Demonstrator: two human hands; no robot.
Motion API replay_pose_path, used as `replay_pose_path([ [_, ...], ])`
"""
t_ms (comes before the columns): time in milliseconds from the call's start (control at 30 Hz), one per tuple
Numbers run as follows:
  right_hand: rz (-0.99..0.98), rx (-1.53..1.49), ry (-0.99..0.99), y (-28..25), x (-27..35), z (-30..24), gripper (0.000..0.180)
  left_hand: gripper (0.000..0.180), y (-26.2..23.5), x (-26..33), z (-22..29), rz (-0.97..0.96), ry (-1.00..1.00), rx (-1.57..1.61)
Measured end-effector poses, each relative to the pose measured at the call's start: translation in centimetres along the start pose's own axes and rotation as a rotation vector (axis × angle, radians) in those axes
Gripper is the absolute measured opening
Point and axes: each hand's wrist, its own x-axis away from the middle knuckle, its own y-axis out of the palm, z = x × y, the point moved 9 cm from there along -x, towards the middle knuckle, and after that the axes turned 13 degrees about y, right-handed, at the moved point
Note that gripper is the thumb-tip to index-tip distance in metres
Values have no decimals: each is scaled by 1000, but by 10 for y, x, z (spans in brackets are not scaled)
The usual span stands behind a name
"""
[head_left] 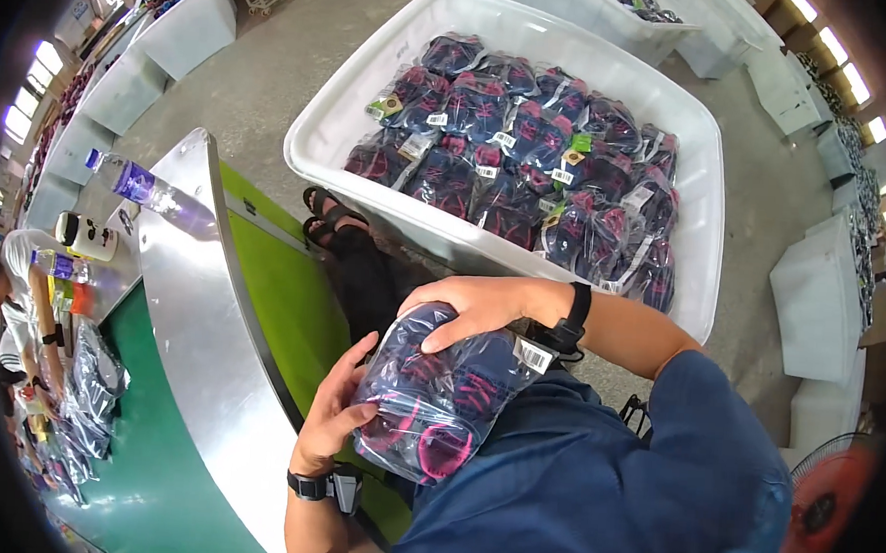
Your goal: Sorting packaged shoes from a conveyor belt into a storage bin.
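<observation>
I hold a clear plastic bag of navy-and-pink soft goods (427,396) in front of my body. The goods look like padded footwear or gloves; which of the two I cannot tell. My left hand (334,403) grips the bag's left side, thumb on its face. Across the top edge lies my right hand (469,306), its fingers bent over the bag and its thumb pressing the plastic. A white barcode label (532,356) shows at the bag's right corner. Beyond my hands, a large white tub (701,225) holds several rows of similar bags (477,106).
To my left runs a metal-edged table (186,303) with a green top (146,401). On it stand a water bottle (152,193) and a white jar (86,236). Another person's arm (51,331) is at its far side. A red fan (823,512) stands at right.
</observation>
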Motion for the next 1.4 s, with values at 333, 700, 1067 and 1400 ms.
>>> replay_pose_path([
  [333,611,-582,105,-128,105,69,44,59,-65,9,21,411,263,-63],
  [700,927,-780,549,-134,160,209,55,44,-74,12,13,500,249,0],
  [1067,941,687,259,-188,98,147,47,40,-84,13,12,552,234,-66],
  [1400,658,840,671,-201,14,201,85,39,-84,12,8,554,237,-82],
])
